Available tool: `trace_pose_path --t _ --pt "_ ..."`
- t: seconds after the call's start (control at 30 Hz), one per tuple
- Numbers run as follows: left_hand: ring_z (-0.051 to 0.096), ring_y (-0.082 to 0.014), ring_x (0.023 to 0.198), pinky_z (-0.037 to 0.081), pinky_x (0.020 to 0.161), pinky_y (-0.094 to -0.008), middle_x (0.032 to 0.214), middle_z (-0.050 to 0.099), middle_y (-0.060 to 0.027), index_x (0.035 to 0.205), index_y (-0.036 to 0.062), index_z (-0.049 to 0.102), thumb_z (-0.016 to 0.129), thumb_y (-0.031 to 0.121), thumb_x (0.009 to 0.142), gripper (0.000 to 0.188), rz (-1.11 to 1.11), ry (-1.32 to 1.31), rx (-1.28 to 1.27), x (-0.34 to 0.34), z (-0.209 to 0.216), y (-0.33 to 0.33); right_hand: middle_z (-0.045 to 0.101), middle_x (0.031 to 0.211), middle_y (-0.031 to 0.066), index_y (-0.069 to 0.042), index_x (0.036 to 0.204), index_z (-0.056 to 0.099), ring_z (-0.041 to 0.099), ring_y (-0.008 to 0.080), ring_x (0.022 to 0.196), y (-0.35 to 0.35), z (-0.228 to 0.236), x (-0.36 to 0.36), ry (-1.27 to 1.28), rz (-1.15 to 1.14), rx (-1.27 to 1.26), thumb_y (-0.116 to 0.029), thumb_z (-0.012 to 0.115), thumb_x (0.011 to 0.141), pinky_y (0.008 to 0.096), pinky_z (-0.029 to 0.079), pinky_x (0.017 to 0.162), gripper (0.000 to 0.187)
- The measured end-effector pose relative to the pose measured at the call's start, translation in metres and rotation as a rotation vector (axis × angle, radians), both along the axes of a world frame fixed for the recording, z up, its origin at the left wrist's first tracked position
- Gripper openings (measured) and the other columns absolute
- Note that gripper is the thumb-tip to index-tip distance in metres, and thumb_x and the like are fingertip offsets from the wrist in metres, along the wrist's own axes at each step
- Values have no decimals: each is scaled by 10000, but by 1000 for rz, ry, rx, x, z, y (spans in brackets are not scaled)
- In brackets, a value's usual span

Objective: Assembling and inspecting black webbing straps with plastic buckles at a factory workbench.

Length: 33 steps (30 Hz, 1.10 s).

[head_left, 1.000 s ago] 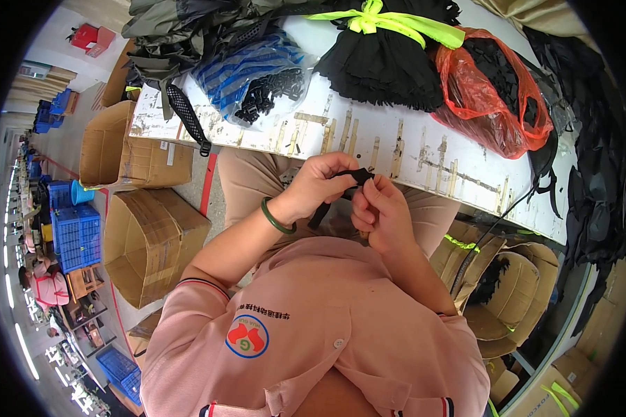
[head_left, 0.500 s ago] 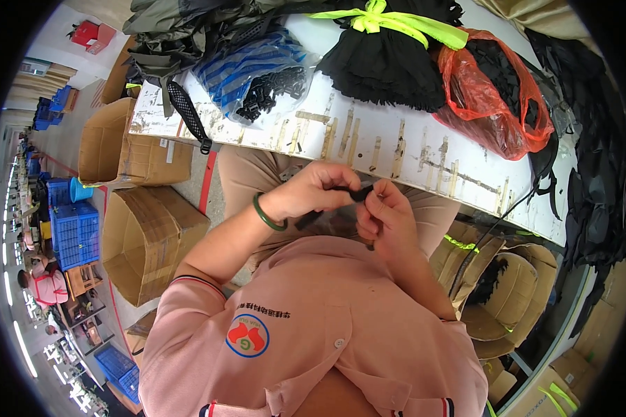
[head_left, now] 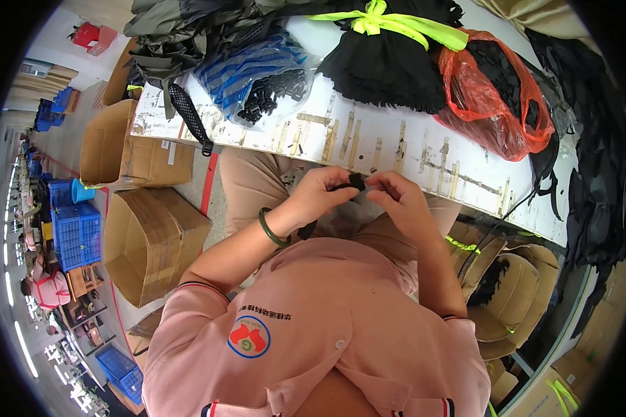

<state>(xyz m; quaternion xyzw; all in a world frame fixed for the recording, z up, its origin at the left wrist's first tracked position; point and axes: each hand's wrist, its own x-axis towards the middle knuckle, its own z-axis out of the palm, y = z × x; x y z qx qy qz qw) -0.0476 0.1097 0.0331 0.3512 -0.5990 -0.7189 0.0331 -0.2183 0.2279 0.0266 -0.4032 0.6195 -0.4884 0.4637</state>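
Observation:
Over my lap, in front of the table edge, my left hand (head_left: pixel 318 197) pinches a short black strap (head_left: pixel 355 182) with a small dark piece at its end, perhaps a buckle. The strap's tail (head_left: pixel 307 230) hangs below that hand, beside the green bangle on my wrist. My right hand (head_left: pixel 402 203) is just right of the strap's end, thumb and forefinger apart, with nothing visible between them. Its other fingers are curled and partly hidden. A clear plastic bag (head_left: pixel 337 217) seems to lie on my lap under both hands.
On the white table (head_left: pixel 257 139) lie a blue-striped bag (head_left: pixel 257 69) of black buckles, a bundle of black straps (head_left: pixel 382 73) tied with a yellow-green band, and a red plastic bag (head_left: pixel 494 132). Cardboard boxes (head_left: pixel 153 243) stand at left; more boxes (head_left: pixel 515 299) stand at right.
My right hand has moved right, off the strap's end, and its thumb and forefinger have spread. My left hand still grips the strap and has shifted slightly.

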Motion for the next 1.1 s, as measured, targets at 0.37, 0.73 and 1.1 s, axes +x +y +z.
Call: trace_pose_path --t 0.37,0.73,1.1 --pt "513 -47 773 417 678 -192 903 595 2 1055 26 567 555 40 891 165 2 333 215 -2 -9 -1 596 778 16 -5 886 591 519 80 712 3 4 14 7 48 24 -44 645 802 234 430 655 108" --pt "552 -84 733 491 695 -225 952 626 -44 1022 4 612 581 -37 861 169 133 285 414 4 3 12 595 745 76 0 868 549 537 141 657 3 7 20 215 -186 -181 -7 610 811 266 448 628 83" --pt "552 -100 728 443 655 -248 787 605 -52 871 21 577 639 80 830 95 -32 321 160 1 -1 -8 562 715 16 2 875 541 500 94 656 2 10 13 -253 -214 7 -39 609 836 234 427 615 88"
